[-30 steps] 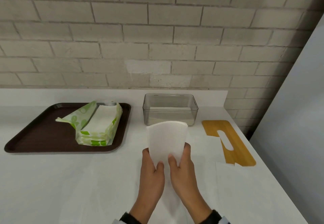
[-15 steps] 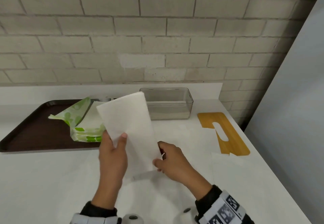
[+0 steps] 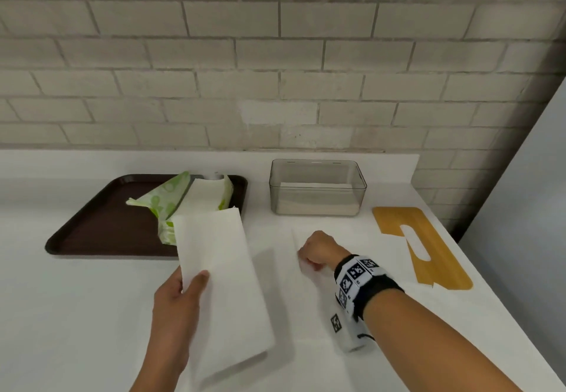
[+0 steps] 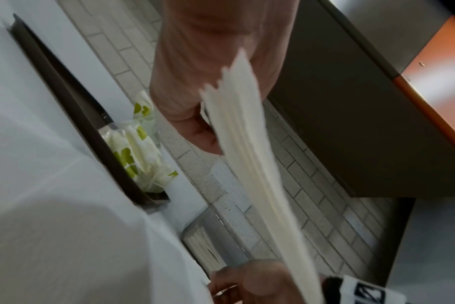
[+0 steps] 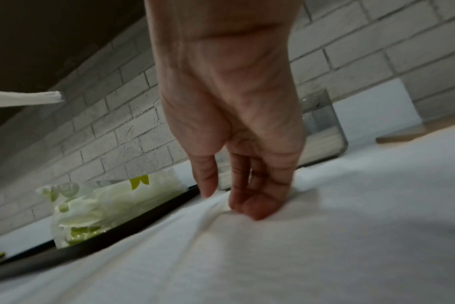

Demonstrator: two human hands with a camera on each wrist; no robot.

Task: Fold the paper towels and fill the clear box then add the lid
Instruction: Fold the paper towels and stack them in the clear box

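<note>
The left hand (image 3: 177, 306) grips a folded paper towel (image 3: 220, 281) up off the desk (image 3: 76, 315), thumb curled over its near edge, while the right hand (image 3: 317, 252) pinches a second flat sheet (image 3: 309, 306) lying on the desk in front of the clear box (image 3: 317, 187). I'd say we're early to midway: the box holds only a low layer of towels, and more wait in the one green pack (image 3: 180, 204) on the one brown tray (image 3: 101, 223). The single wooden lid (image 3: 428, 256) lies off to the right, not yet fitted

One tray (image 3: 92, 232), one clear box (image 3: 317, 189), one lid (image 3: 428, 244), two hands.
</note>
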